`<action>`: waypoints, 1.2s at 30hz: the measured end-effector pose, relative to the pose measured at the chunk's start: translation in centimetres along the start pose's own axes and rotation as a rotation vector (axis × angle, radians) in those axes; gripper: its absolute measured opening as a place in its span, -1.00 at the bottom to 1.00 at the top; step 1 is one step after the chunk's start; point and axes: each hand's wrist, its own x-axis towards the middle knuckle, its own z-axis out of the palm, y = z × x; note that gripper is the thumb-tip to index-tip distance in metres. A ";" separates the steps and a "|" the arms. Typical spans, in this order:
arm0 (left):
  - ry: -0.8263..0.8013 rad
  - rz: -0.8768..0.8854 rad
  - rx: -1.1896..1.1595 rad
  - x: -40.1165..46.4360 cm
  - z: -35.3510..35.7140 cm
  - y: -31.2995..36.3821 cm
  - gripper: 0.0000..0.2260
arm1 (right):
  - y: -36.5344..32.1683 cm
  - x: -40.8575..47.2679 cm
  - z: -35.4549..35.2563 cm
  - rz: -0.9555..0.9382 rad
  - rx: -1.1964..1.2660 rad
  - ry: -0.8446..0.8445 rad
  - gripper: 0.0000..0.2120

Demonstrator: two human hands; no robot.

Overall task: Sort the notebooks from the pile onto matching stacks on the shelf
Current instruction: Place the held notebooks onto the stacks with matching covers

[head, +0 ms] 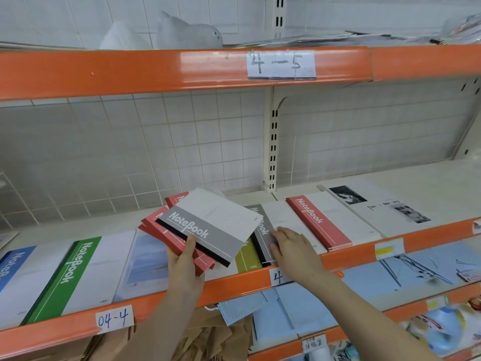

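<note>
Pile (pixel 197 230) gripped in left hand (pixel 183 261), grey notebook (pixel 208 225) topmost, long axis toward 10 o'clock; matching grey stack (pixel 263 230) at 3 o'clock, under flat-spread right hand (pixel 291 246).

Bare shelf (pixel 78 225) behind stacks — upper shelf (pixel 182 71) overhead

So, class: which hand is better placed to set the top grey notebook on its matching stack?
Right hand: open, already resting on the grey stack. Left hand grips the whole pile.

Grey notebook (pixel 208 225): "NoteBook"; shelf tag (pixel 114 319): "04-4".
</note>
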 end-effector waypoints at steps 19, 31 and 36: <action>-0.062 0.044 0.078 -0.9 0.4 0.4 -0.61 | 0.8 -0.6 0.1 -0.063 0.027 0.051 -0.64; -0.325 0.105 0.324 -3.1 5.2 -0.6 -0.77 | 2.9 0.4 -4.8 0.224 0.801 -0.089 -0.75; -0.254 0.042 0.242 -3.2 5.4 -1.8 -0.81 | 4.9 0.8 -5.4 0.292 0.890 0.088 -0.85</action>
